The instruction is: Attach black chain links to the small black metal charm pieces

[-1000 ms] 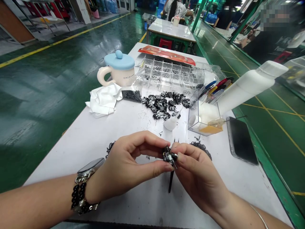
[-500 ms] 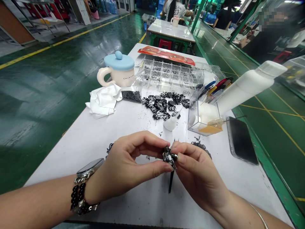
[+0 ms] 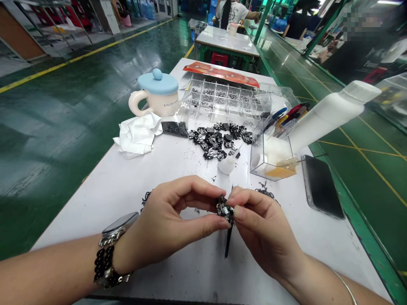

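Both hands meet over the near part of the white table (image 3: 133, 178). My left hand (image 3: 171, 220), with a watch and a bead bracelet at the wrist, pinches a small black and silver part (image 3: 224, 209) between thumb and fingers. My right hand (image 3: 263, 233) pinches the same part from the right side. A thin black tool (image 3: 228, 243) lies on the table just below the part, partly hidden by my right hand. A heap of similar black parts (image 3: 219, 137) lies farther back in the middle of the table.
A mug with a blue lid (image 3: 157, 95), a white cloth (image 3: 138, 133), a clear compartment box (image 3: 229, 99) and an orange packet (image 3: 222, 73) stand at the back. On the right are a clear box holding a white bottle (image 3: 330, 112), pens (image 3: 286, 115) and a phone (image 3: 321, 186). People sit at far tables.
My hands and the part have shifted very slightly; the view has tipped a little. Nothing was taken up or let go.
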Available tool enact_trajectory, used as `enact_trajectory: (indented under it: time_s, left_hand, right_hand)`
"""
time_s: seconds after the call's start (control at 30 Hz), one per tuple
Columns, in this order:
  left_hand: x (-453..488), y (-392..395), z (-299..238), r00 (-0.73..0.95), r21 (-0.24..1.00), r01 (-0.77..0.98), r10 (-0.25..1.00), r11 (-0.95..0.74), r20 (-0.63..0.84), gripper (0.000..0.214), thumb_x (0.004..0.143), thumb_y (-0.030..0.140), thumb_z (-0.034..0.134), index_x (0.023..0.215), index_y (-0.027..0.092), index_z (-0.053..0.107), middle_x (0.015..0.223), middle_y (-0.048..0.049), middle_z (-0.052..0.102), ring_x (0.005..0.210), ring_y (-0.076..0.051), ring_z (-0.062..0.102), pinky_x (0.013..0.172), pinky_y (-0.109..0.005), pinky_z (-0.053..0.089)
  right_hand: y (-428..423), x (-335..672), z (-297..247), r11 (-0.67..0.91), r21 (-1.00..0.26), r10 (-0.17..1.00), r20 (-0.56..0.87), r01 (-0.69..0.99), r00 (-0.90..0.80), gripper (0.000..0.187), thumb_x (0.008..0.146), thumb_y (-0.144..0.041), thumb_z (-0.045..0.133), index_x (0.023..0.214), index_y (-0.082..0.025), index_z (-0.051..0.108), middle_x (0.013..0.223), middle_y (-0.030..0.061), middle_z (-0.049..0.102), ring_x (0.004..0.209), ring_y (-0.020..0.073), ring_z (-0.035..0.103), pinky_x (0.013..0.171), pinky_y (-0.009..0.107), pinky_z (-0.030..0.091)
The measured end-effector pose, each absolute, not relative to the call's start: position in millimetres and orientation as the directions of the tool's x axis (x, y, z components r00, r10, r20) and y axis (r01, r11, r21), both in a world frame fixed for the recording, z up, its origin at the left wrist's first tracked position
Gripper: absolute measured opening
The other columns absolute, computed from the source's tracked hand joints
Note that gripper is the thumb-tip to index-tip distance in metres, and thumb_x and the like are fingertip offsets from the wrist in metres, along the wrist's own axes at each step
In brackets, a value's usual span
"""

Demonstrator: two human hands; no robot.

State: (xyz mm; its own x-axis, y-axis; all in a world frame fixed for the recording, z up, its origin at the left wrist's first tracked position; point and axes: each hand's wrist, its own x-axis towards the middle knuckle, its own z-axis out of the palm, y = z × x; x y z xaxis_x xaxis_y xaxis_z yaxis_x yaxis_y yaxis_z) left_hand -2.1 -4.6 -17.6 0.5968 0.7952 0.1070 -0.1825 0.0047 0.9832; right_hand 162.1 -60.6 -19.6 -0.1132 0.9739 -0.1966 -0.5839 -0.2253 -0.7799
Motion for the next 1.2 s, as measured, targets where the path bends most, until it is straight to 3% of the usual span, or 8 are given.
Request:
enact_trajectory:
  time_s: [0.4,0.67,0.9,1.0,1.1,1.2]
  left_hand:
    - [-3.4,-6.4,-16.2,0.573,0.99,-0.141,0.817,0.011,0.072,0.029,0.066,0.008,0.077,0.091,0.019,0.065,0.087,0.0018,0.072,0.082,-0.014,0.069,0.077,-0.021,0.059]
    - [-1.7,-6.5,-18.5,0.541,0.992,-0.123,0.839,0.004,0.064,0.031,0.064,0.005,0.078,0.089,0.019,0.066,0.084,0.0022,0.072,0.08,-0.014,0.069,0.076,-0.022,0.059]
    - [-2.0,-7.3,-16.5,0.528,0.992,-0.112,0.843,-0.052,0.104,0.028,0.065,0.012,0.079,0.088,0.016,0.066,0.082,-0.0012,0.071,0.077,-0.016,0.069,0.072,-0.023,0.06]
    - [-2.3,-7.3,-17.3,0.506,0.987,-0.107,0.847,-0.124,0.161,0.027,0.064,0.012,0.08,0.087,0.015,0.067,0.082,-0.0026,0.07,0.076,-0.017,0.069,0.071,-0.024,0.06]
    - [-2.4,-7.9,-17.9,0.493,0.974,-0.119,0.84,-0.191,0.225,0.027,0.064,0.011,0.08,0.087,0.015,0.067,0.084,-0.0036,0.07,0.077,-0.017,0.069,0.07,-0.023,0.06]
    - [-2.6,-8.9,-17.2,0.483,0.97,-0.129,0.842,-0.205,0.242,0.027,0.064,0.009,0.079,0.087,0.016,0.067,0.084,-0.003,0.07,0.077,-0.016,0.069,0.069,-0.021,0.06]
  right_hand:
    - [-61.7,158.4,-24.7,-0.223,-0.755,0.973,-0.214,-0.616,-0.089,0.005,0.073,-0.021,0.074,0.074,-0.019,0.069,0.075,-0.0029,0.065,0.074,0.0053,0.059,0.071,0.014,0.047]
    - [-62.9,159.2,-28.1,-0.164,-0.815,0.985,-0.165,-0.557,-0.047,0.005,0.075,-0.02,0.073,0.075,-0.018,0.068,0.072,-0.0029,0.059,0.073,0.0057,0.056,0.071,0.016,0.046]
    - [-66.1,159.3,-31.0,0.048,-0.937,0.999,0.037,-0.347,0.039,0.004,0.08,-0.017,0.066,0.079,-0.021,0.066,0.071,-0.0023,0.054,0.069,0.0069,0.052,0.062,0.018,0.042]
    - [-67.6,160.8,-27.7,0.195,-0.973,0.98,0.19,-0.12,0.055,0.01,0.083,-0.013,0.059,0.086,-0.021,0.065,0.074,-0.0007,0.053,0.07,0.0092,0.052,0.063,0.022,0.042]
    - [-67.6,162.3,-22.1,0.359,-0.927,0.932,0.363,0.107,0.018,0.019,0.082,-0.005,0.052,0.09,-0.017,0.063,0.074,0.0002,0.053,0.069,0.0096,0.052,0.062,0.024,0.042]
    - [-67.4,161.9,-20.2,0.456,-0.867,0.887,0.462,0.2,-0.019,0.026,0.079,-0.001,0.048,0.096,-0.016,0.061,0.075,0.0012,0.053,0.07,0.0107,0.052,0.06,0.025,0.044]
